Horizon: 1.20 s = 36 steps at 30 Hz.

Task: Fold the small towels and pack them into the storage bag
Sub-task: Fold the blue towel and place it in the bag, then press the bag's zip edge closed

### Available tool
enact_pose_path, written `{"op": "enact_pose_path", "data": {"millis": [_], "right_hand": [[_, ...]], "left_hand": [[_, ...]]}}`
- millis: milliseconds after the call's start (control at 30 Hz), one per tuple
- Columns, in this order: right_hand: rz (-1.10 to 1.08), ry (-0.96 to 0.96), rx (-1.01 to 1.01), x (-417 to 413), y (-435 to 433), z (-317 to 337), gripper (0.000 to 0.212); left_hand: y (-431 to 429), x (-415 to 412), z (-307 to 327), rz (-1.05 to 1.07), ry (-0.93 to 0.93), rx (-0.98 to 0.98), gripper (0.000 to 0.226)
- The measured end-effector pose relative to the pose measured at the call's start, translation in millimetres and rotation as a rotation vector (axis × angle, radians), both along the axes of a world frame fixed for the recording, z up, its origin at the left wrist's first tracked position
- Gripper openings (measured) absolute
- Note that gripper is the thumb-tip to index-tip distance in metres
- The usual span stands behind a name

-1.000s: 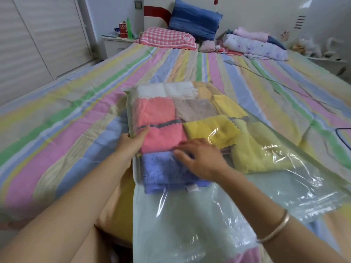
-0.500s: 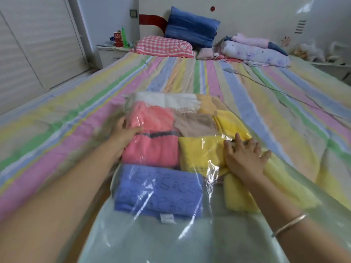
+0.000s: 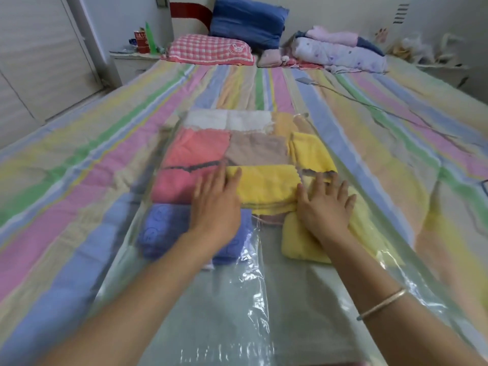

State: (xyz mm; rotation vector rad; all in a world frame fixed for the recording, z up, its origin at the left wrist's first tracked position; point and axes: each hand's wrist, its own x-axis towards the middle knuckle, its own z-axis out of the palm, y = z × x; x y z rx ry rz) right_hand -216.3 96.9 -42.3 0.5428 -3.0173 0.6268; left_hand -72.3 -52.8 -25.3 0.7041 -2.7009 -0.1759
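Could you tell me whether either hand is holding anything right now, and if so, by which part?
Nothing is held: the left hand and right hand both rest flat on the packed storage bag.

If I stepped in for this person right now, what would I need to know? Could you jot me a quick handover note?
Left hand: open, flat over the pink towel and yellow towel.
Right hand: open, flat on the pale yellow towel.
Things: the clear storage bag lies on the striped bed, with folded towels side by side inside it, a blue towel nearest.
Done: towels folded and packed; no loose towel in view.
Left: probably flatten the pile and close the bag. Its mouth is not visible, so check.
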Motion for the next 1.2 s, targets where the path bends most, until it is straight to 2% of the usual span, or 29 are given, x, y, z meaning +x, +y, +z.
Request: {"op": "enact_pose_path", "data": {"millis": [100,133,200,267,333,400,467,533,633,667,733,800,867,933,1000,1067,1133,1200], "right_hand": [[0.129,0.033,0.015,9,25,2,0.063],[0.163,0.070,0.028,13,38,3,0.062],[0.209,0.107,0.038,22,69,5,0.060],[0.221,0.091,0.045,30,101,5,0.057],[0.186,0.131,0.011,37,134,2,0.053],[0.102,0.176,-0.046,40,165,-4,0.049],[-0.031,0.101,-0.163,42,195,-5,0.045],[-0.148,0.014,-0.303,43,223,-2,0.040],[-0.194,-0.060,-0.309,44,253,-2,0.029],[-0.162,-0.122,-0.306,45,260,-3,0.037],[-0.092,-0.309,-0.405,50,271,-4,0.049],[-0.035,-0.470,-0.511,54,277,-3,0.047],[0.026,-0.523,-0.528,55,278,-1,0.044],[0.078,-0.527,-0.526,53,278,-2,0.041],[0.130,-0.506,-0.492,52,278,-1,0.039],[0.173,-0.496,-0.483,50,280,-2,0.038],[0.205,-0.472,-0.484,48,280,-4,0.038],[0.234,-0.415,-0.437,46,280,-8,0.038]], "left_hand": [[62,11,-12,-0.165,-0.012,-0.056,0.068],[73,13,-18,-0.183,-0.067,-0.058,0.071],[83,14,-32,-0.135,-0.211,-0.052,0.069],[86,12,-42,-0.089,-0.272,-0.084,0.069],[88,11,-50,-0.073,-0.297,-0.114,0.075],[89,12,-50,-0.069,-0.340,-0.126,0.071],[91,12,-41,-0.060,-0.371,-0.095,0.066],[102,12,-27,-0.030,-0.308,-0.059,0.067],[155,17,-3,-0.124,0.081,0.000,0.045],[181,22,5,-0.191,0.206,0.067,0.030],[227,32,14,-0.272,0.225,0.258,0.006],[262,36,14,-0.289,0.050,0.548,0.025],[284,30,9,-0.248,-0.140,1.100,0.034],[296,21,3,-0.059,-0.269,1.746,0.036],[302,11,-3,0.113,-0.202,2.249,0.039],[307,0,-9,0.168,-0.085,2.415,0.045],[318,-6,-9,0.175,-0.004,2.394,0.047],[333,-10,-8,0.168,0.080,2.294,0.043]]}}
